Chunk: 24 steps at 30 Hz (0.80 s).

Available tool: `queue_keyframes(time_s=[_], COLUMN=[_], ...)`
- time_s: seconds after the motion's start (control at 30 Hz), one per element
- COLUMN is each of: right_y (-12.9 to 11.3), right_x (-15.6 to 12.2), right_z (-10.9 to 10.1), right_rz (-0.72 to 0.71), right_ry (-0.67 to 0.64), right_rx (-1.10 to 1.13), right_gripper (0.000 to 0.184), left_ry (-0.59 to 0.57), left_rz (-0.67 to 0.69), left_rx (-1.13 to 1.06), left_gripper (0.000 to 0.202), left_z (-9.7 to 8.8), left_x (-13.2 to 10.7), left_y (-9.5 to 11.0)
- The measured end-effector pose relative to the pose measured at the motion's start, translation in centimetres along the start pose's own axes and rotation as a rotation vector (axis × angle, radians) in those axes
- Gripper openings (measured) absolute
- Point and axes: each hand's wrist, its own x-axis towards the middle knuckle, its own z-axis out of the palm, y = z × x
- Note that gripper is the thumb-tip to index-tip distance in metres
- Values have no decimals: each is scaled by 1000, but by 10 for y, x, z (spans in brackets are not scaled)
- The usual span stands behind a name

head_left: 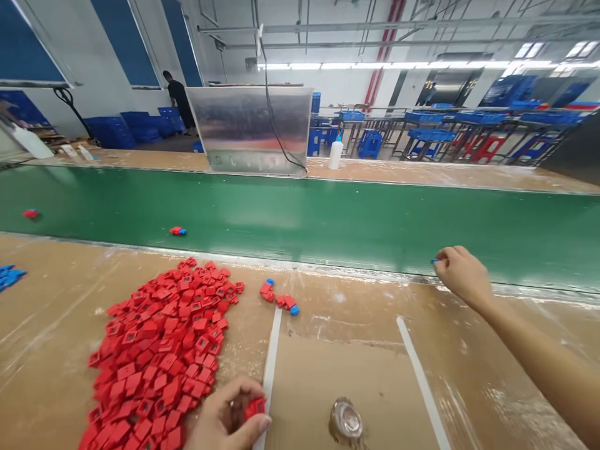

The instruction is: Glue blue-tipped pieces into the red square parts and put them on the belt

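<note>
Two hands work at a green conveyor belt (300, 212) in a factory hall. Left to right along its near side: blue plastic pieces (9, 277) at the frame's edge, then a heap of red plastic parts (159, 356), with red-and-blue pieces (177, 230) lying on the belt beyond. The left hand (229, 415), at the heap's near edge, clenches one red part (255, 407) in its fingers. A small cluster of red and blue parts (281, 299) sits closer to the belt. Two white strips (269, 375) flank a round metal fitting (345, 420). The right hand (462, 278) reaches the belt's edge, fingertips (443, 255) pinching a small blue piece (434, 260). Across the belt, a person in black (178, 100) stands by blue crates (110, 131), left of a steel panel (248, 130) and a white plastic bottle (335, 154).
</note>
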Motion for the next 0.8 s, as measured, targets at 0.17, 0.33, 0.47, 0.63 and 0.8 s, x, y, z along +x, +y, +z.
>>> queue_keyframes(time_s=[0.17, 0.33, 0.47, 0.63, 0.8], right_y=[-14, -30, -32, -29, -33], right_x=[-75, -159, -196, -220, -236], right_z=[-39, -51, -55, -61, -68], right_rz=[-165, -208, -167, -195, -250], right_ry=[-314, -445, -352, -296, -235], right_rx=[1, 41, 45, 67, 86], right_gripper=[15, 7, 17, 23, 27], left_ry=[-28, -65, -59, -54, -141], left_rz=[-37, -32, -38, -4, 13], left_rx=[-127, -203, -262, -381, -488], left_gripper=[23, 29, 36, 32, 31], left_z=[15, 19, 20, 31, 46], left_x=[-7, -15, -25, -40, -49], left_y=[-11, -12, -11, -12, -9])
